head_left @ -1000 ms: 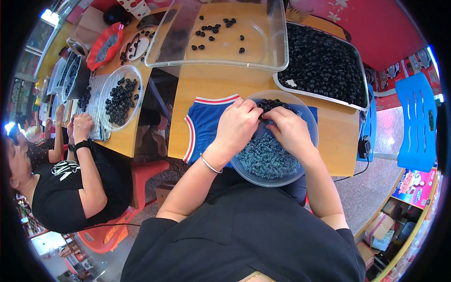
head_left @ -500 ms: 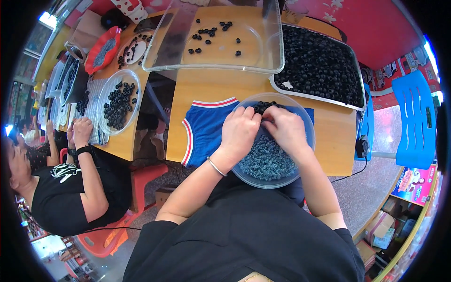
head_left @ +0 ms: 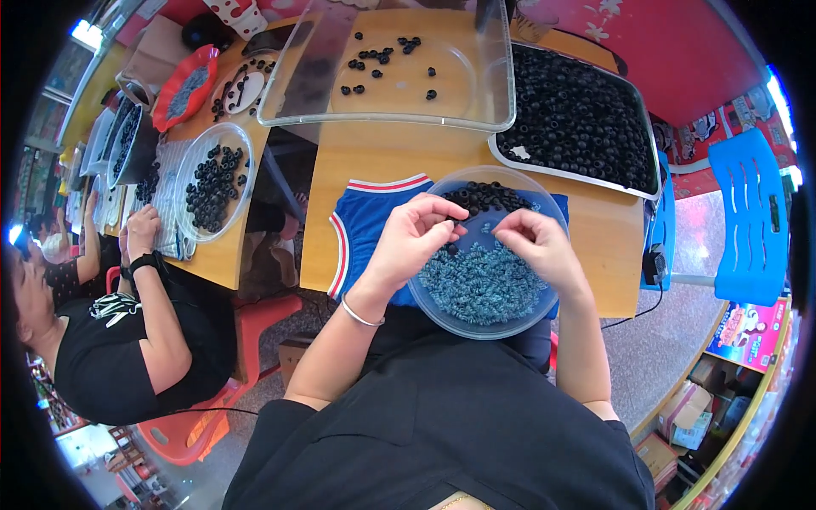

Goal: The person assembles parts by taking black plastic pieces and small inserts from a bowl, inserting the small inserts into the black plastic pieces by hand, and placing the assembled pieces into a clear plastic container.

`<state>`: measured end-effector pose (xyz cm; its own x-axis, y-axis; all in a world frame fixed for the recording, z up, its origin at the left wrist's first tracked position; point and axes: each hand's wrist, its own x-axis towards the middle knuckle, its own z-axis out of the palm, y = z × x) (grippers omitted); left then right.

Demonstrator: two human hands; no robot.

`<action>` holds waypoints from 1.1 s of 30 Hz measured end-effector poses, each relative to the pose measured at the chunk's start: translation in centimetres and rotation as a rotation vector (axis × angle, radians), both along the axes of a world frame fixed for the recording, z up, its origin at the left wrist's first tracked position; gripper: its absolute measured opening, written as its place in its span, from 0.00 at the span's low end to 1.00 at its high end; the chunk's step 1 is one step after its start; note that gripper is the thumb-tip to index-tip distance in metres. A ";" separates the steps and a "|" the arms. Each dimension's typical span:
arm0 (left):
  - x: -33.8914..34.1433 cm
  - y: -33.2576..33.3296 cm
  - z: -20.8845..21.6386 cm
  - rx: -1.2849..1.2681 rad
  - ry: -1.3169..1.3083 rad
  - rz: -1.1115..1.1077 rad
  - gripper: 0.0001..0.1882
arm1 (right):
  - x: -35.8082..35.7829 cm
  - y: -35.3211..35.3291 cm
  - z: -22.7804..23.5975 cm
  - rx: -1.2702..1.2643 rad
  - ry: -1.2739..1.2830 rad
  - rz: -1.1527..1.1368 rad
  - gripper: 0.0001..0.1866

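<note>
A clear round bowl (head_left: 557,223) stands before me at the table's near edge. Small translucent bluish ridged pieces (head_left: 484,289) fill its near part, and small black round parts (head_left: 493,197) lie along its far side. Over the bowl's left side, my left hand (head_left: 415,236) pinches a black round part (head_left: 460,226) between thumb and fingers. My right hand (head_left: 540,246) is over the bowl's right side, thumb and fingertips pressed together; whatever is in them is too small to name. One translucent piece shows between the two hands.
A blue cloth (head_left: 374,225) with red and white trim lies under the bowl. Beyond stand a clear bin (head_left: 382,123) with some black parts and a tray (head_left: 586,183) full of them. At left, a person (head_left: 127,340) works beside another clear bowl (head_left: 248,191). A blue chair (head_left: 748,221) stands right.
My hands, together over the bowl's far side before, have drawn apart and a little nearer me. More of the black parts now shows between them.
</note>
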<state>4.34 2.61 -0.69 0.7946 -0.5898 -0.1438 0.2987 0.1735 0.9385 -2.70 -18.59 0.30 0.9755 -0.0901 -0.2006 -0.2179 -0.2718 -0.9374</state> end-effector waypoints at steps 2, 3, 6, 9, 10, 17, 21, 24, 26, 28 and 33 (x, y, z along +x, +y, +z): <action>0.0 0.7 -0.3 -0.068 0.120 -0.018 0.09 | 0.0 0.8 0.3 -0.406 -0.036 0.087 0.07; -0.1 1.0 -0.4 -0.138 0.239 -0.037 0.10 | 0.1 0.8 0.1 -0.405 -0.036 0.089 0.07; -0.4 1.5 -0.3 -0.211 0.316 -0.035 0.10 | 0.3 1.0 -0.3 -0.678 -0.156 0.068 0.06; -0.5 1.5 -0.4 -0.246 0.361 -0.031 0.10 | 0.5 1.4 -0.2 -0.777 -0.146 0.125 0.06; -0.5 1.4 -0.3 -0.256 0.375 -0.033 0.11 | 0.6 1.5 -0.3 -0.838 -0.134 0.146 0.06; -0.8 1.2 -1.0 -0.341 0.465 -0.049 0.09 | 1.3 2.1 -1.3 -0.935 -0.135 0.129 0.07; -1.5 0.5 -0.8 -0.294 0.458 -0.080 0.08 | 1.2 0.8 -0.6 -0.654 -0.206 0.131 0.10; -2.2 -0.6 -0.5 -0.056 0.335 -0.151 0.14 | 0.5 0.2 0.3 0.137 0.098 0.046 0.11; -2.9 -1.5 -0.5 0.066 0.068 -0.145 0.16 | -0.1 1.0 0.8 0.277 0.068 0.018 0.10; -3.5 -2.3 -0.7 0.136 -0.139 -0.122 0.16 | -0.4 1.7 1.3 0.445 0.021 -0.008 0.09; -3.8 -3.2 0.4 0.360 -0.531 0.008 0.12 | -1.4 2.1 1.0 0.524 0.007 -0.038 0.08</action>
